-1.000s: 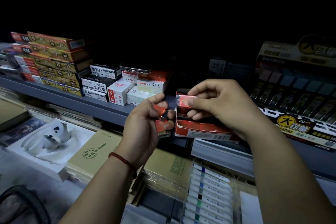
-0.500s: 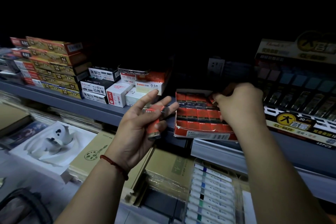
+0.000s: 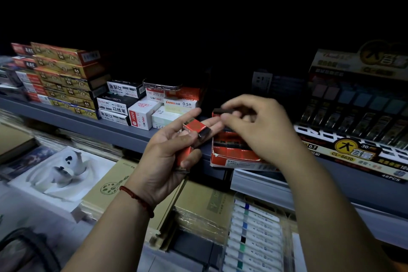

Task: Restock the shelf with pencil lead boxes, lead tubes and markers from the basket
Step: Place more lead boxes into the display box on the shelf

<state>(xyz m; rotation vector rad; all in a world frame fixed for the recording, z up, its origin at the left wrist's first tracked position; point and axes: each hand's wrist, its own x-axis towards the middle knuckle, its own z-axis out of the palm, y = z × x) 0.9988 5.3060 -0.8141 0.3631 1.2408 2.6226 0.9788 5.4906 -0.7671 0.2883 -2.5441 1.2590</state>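
A grey shelf [image 3: 88, 127] is running across the middle of the frame, from the left edge down toward the lower right, beneath a dark upper half. At the right edge a tall display rack [image 3: 353, 115] of slim cases is standing on it, with a yellow-and-black label along its front. In the upper left a stack of gold and red boxes [image 3: 66, 77] is sitting on the shelf. Just right of it, smaller white and black boxes [image 3: 141, 115] are piled up, with a phone [image 3: 161, 86] lying flat on top. Below the shelf, tan boxes [image 3: 114, 183] are filling the lower centre, a white moulded tray [image 3: 59, 172] is lying at the lower left, and a clear pack of markers [image 3: 254, 238] is lying right of the lower centre.

At the centre an open red carton [image 3: 234, 154] is sitting at the shelf's front edge, its inside showing rows in red and black. The left hand [image 3: 167, 157] is lying palm up just left of the carton, fingers stretched out, its thumb pressing a few red lead boxes [image 3: 194, 128] against the palm. A red cord bracelet [image 3: 136, 199] is circling that wrist. The right hand [image 3: 260, 126] is hovering over the carton, thumb and forefinger pinching a single lead box [image 3: 220, 111] just above the left fingertips.
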